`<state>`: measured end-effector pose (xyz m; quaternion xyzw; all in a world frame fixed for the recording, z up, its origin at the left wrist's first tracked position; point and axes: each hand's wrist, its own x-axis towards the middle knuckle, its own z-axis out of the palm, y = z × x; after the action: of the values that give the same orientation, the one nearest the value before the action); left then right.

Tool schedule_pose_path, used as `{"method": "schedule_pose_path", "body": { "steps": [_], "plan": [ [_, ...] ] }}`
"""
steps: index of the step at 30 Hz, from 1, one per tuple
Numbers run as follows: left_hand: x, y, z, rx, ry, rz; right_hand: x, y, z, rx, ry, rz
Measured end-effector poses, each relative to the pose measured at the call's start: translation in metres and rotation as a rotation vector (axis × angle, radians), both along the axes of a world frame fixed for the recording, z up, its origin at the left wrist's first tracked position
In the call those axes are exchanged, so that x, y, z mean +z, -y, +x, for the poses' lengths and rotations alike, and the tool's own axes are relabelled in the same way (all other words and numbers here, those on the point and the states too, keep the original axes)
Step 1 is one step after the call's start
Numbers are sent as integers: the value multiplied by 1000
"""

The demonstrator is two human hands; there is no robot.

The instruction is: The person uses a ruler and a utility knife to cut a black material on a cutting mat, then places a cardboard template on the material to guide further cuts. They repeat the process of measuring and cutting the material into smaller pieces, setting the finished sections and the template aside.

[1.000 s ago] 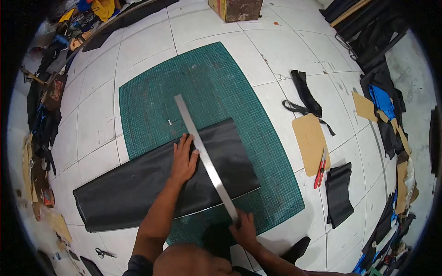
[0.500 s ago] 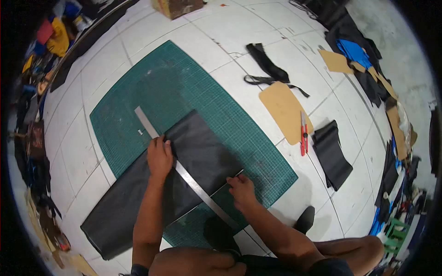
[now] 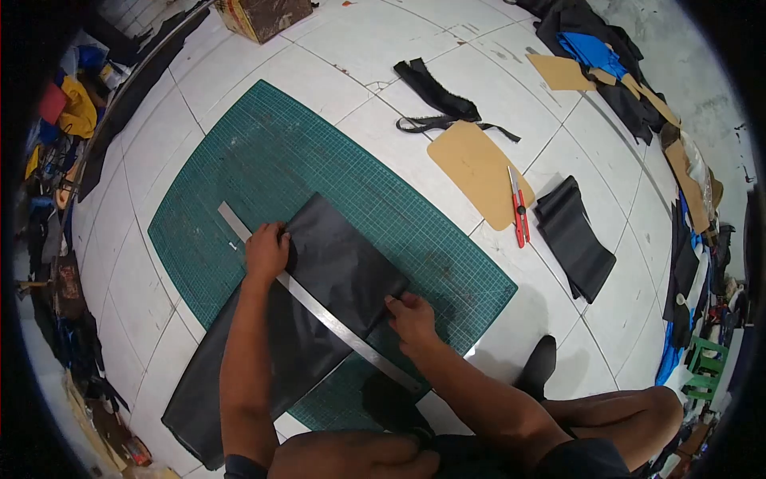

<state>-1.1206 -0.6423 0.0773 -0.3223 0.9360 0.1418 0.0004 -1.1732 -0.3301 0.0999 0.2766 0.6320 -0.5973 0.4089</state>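
Black folded fabric (image 3: 343, 247) lies across the green cutting mat (image 3: 263, 136), its lower left part reaching onto the tiled floor. A metal ruler (image 3: 319, 310) runs diagonally over the fabric, both its ends resting above the mat. My left hand (image 3: 267, 251) is at the fabric's upper edge beside the ruler, fingers curled down on it; what lies under the fingertips is hidden. My right hand (image 3: 412, 319) pinches the fabric's right edge between thumb and fingers. A small white piece (image 3: 232, 246) is on the mat left of the ruler.
Right of the mat are a tan board (image 3: 475, 172), red-handled scissors (image 3: 519, 211), black strips (image 3: 437, 92) and a folded black piece (image 3: 576, 238). A box (image 3: 263, 16) stands at the top. Fabric scraps and clutter line both sides; a green stool (image 3: 704, 367) is at right.
The whole view has shifted slightly. My right hand has drawn the fabric's right edge a little inward, and the light line along that edge near my fingers no longer shows.
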Motion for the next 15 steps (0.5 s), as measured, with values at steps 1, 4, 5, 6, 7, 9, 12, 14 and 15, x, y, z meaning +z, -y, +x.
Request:
{"method": "schedule_pose_path", "body": {
  "steps": [1, 4, 5, 6, 7, 9, 12, 14, 15],
  "plan": [
    [5, 2, -4, 24, 29, 52, 5, 2, -1, -5, 2, 4],
    [9, 6, -8, 43, 52, 107, 26, 6, -5, -24, 49, 64],
    [9, 8, -9, 44, 48, 107, 29, 8, -6, -27, 71, 89],
    [8, 9, -9, 43, 37, 103, 24, 7, -6, -27, 49, 66],
    [6, 9, -8, 43, 30, 101, 13, 4, -4, -26, 31, 43],
    [7, 9, -8, 53, 27, 104, -5, -1, -2, 6, 19, -2],
    [12, 6, -8, 79, 40, 136, -10, -6, -4, 83, 38, -11],
    [6, 8, -9, 93, 42, 157, 5, -3, -9, 119, 39, 43],
    [2, 10, -9, 77, 40, 162, 2, -3, -9, 143, 1, 51]
  ]
}}
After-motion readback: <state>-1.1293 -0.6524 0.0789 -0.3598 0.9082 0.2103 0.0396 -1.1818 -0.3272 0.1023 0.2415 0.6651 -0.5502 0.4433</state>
